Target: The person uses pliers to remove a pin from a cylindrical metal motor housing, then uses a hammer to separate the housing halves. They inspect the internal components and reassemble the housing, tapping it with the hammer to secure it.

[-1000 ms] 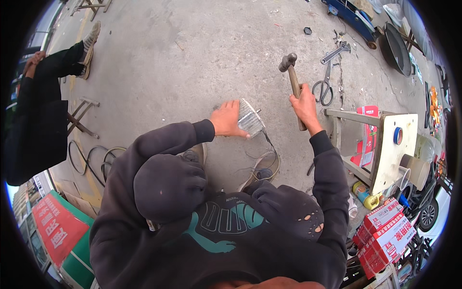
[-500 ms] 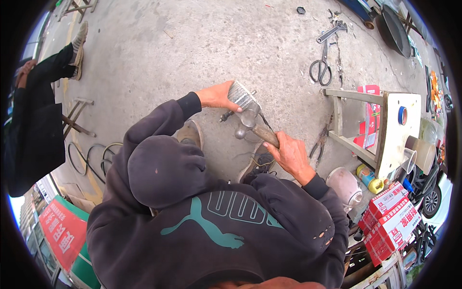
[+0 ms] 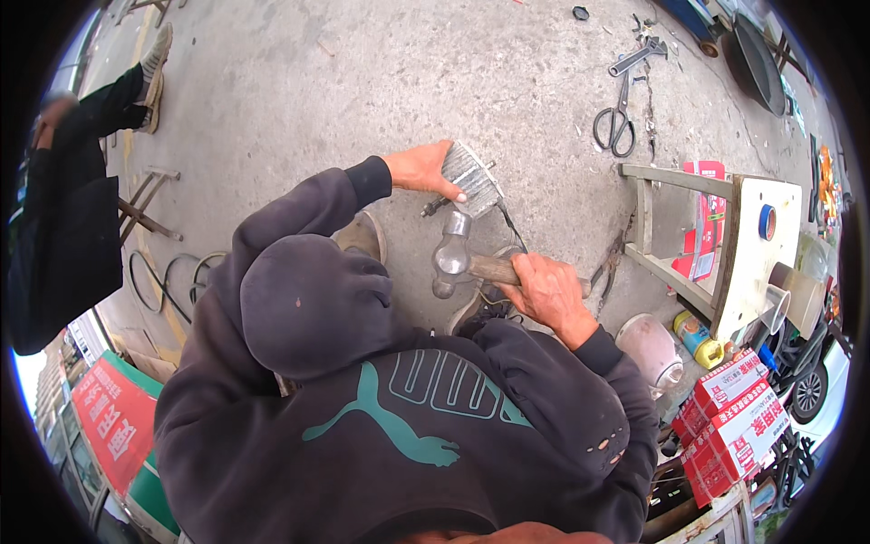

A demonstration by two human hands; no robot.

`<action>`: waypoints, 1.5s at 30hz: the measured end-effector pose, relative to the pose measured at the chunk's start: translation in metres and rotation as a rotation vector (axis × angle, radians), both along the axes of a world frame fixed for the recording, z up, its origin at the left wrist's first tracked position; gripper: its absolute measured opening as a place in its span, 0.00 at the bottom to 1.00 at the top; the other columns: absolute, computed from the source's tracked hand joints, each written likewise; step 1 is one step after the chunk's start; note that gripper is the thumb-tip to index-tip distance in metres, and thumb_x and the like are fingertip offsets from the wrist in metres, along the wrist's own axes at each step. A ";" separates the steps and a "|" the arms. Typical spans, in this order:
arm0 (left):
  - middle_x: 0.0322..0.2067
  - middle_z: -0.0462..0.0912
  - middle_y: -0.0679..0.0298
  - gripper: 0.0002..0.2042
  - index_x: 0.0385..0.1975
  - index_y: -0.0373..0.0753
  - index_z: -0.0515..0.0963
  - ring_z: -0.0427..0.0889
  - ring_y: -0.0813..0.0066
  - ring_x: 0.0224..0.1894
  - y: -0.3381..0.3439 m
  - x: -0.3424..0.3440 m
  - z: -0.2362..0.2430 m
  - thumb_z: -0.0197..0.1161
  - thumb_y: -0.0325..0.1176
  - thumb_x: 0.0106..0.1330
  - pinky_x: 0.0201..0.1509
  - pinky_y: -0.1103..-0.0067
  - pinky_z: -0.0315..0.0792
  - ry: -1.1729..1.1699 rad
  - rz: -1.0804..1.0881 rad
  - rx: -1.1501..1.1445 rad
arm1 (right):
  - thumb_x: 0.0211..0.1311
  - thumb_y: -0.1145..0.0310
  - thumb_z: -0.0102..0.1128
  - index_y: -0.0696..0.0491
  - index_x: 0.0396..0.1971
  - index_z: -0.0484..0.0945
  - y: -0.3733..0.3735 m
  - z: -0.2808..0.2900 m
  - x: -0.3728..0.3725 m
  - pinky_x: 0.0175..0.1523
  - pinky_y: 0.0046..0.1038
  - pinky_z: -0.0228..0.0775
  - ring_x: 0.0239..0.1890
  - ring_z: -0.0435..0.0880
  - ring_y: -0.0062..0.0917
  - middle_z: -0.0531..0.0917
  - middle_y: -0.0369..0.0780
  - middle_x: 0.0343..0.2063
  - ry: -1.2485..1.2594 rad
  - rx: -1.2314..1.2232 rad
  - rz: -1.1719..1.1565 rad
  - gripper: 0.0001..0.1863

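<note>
Head view: left hand (image 3: 424, 169) has its grip closed on a ribbed metal block (image 3: 473, 176), out ahead of the shoes (image 3: 364, 238). Right hand (image 3: 549, 292) grips a hammer (image 3: 451, 257) by its wooden handle, head near the block. Scissors (image 3: 623, 116) and adjustable wrench (image 3: 638, 56) lie on concrete floor (image 3: 362, 91), farther right.

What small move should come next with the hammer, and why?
Probably raise the hammer and aim it at the finned metal part, well clear of the left hand: that hand's thumb lies on the part, close to the hammer's head in this view, while the right hand grips the wooden handle.
</note>
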State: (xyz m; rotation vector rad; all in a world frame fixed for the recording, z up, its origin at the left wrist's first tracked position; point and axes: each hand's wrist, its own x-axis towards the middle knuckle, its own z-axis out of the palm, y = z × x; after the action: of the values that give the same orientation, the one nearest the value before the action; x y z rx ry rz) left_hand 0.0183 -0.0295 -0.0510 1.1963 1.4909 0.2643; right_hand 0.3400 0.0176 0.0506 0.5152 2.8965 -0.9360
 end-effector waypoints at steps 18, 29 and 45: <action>0.46 0.80 0.40 0.45 0.56 0.21 0.67 0.81 0.53 0.50 0.013 0.007 0.011 0.76 0.54 0.50 0.56 0.69 0.74 -0.056 -0.038 -0.014 | 0.64 0.49 0.66 0.55 0.33 0.71 0.014 -0.014 0.000 0.26 0.43 0.74 0.23 0.84 0.46 0.82 0.48 0.23 -0.171 0.110 -0.216 0.23; 0.52 0.78 0.41 0.49 0.62 0.22 0.64 0.79 0.54 0.56 0.003 0.018 -0.007 0.77 0.56 0.50 0.62 0.69 0.71 -0.051 -0.025 -0.044 | 0.67 0.50 0.63 0.55 0.36 0.72 0.017 -0.016 0.022 0.29 0.46 0.74 0.26 0.85 0.48 0.84 0.49 0.25 -0.288 0.058 -0.322 0.21; 0.52 0.79 0.40 0.48 0.57 0.17 0.66 0.80 0.55 0.57 -0.007 0.018 -0.025 0.79 0.54 0.49 0.62 0.70 0.73 -0.101 0.118 0.082 | 0.63 0.51 0.66 0.56 0.32 0.72 0.017 0.011 -0.010 0.29 0.46 0.74 0.26 0.85 0.48 0.84 0.49 0.24 -0.108 0.026 0.040 0.22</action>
State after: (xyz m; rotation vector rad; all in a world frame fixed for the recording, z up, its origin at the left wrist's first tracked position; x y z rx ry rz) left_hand 0.0363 -0.0366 -0.0757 1.1442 1.4758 0.4635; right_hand 0.3299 0.0344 0.0617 0.4912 2.8150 -0.8393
